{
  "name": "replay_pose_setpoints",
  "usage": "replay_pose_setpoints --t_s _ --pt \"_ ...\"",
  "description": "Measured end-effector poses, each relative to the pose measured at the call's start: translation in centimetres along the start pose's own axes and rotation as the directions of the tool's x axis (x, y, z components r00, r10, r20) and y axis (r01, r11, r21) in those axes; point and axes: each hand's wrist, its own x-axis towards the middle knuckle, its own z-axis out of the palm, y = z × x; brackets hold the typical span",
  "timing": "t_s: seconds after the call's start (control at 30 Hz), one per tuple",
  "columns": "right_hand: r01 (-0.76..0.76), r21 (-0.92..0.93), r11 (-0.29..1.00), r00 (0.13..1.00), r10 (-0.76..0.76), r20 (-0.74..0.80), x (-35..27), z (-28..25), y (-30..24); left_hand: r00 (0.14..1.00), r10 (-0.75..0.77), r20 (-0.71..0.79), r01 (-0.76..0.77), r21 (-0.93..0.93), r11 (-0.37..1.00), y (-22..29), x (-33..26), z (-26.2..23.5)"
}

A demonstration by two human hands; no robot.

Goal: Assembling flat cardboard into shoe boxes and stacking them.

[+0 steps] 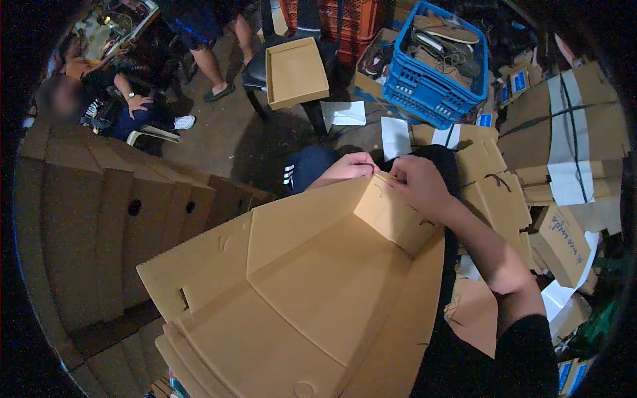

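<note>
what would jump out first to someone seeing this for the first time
A big tan die-cut cardboard box blank fills the lower middle, half folded, with the left hand and right hand pinching its far corner. Behind, at upper right, a bright blue plastic crate holds shoes, and a folded box tray rests on a dark chair.

Blue crate [434, 79] sits behind the cardboard sheet [298, 292], right of tray [296, 71].

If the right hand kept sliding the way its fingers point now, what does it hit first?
Probably the left hand. The right hand points leftward along the far flap edge of the cardboard box, and the fingertips already nearly meet there; depth between them is unclear.
</note>
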Motion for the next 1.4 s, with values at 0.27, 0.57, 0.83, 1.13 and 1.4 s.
replay_pose_setpoints --t_s 0.27,0.57,0.83,1.13,1.4 --pt "0.428 -0.539 0.725 0.871 -0.490 0.033 0.5 2.7 1.3 0.999 -0.039 0.018 0.037 0.091 0.995 -0.2 0.6 -0.7" --pt "0.092 0.197 0.976 0.991 -0.108 0.073 0.7 -1.4 0.3 1.000 0.001 0.001 -0.001 0.092 0.996 0.3 -0.7 -0.3" --pt "-0.239 0.555 0.797 0.957 0.097 0.274 2.2 2.4 5.8 0.998 0.059 -0.005 -0.059 0.044 0.997 0.6 -0.6 0.2" --pt "-0.644 0.559 0.522 0.744 0.260 0.615 2.4 2.0 3.7 0.997 0.071 0.001 -0.071 0.060 0.996 0.3 -0.6 -0.1" --pt "-0.288 0.368 0.884 0.901 0.120 0.417 3.2 3.3 4.5 0.999 0.036 0.031 -0.041 0.150 0.988 0.6 -0.7 -0.2"
